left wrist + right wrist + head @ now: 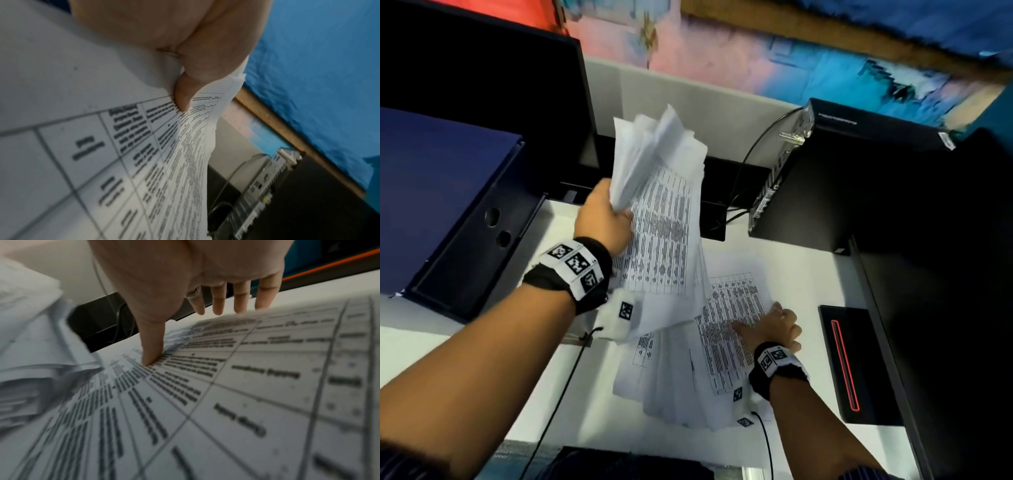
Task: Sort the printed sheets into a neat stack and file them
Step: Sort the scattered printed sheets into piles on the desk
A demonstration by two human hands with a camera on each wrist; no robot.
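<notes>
Above the white desk (801,274) my left hand (604,219) grips a bundle of printed sheets (664,212) by one edge, thumb (182,95) pinching the top page, the pages splayed and hanging down. Below them, more loose sheets (688,383) lie fanned across the desk; my right hand (774,329) rests on the top one with straight fingers, the thumb (151,344) pressing on the print. The pages carry ruled tables of text, too blurred to read. A dark blue binder (445,192) lies to the left, a black computer case (835,178) stands behind on the right, its label unreadable. Both wrists wear bands with square black-and-white markers (573,262).
</notes>
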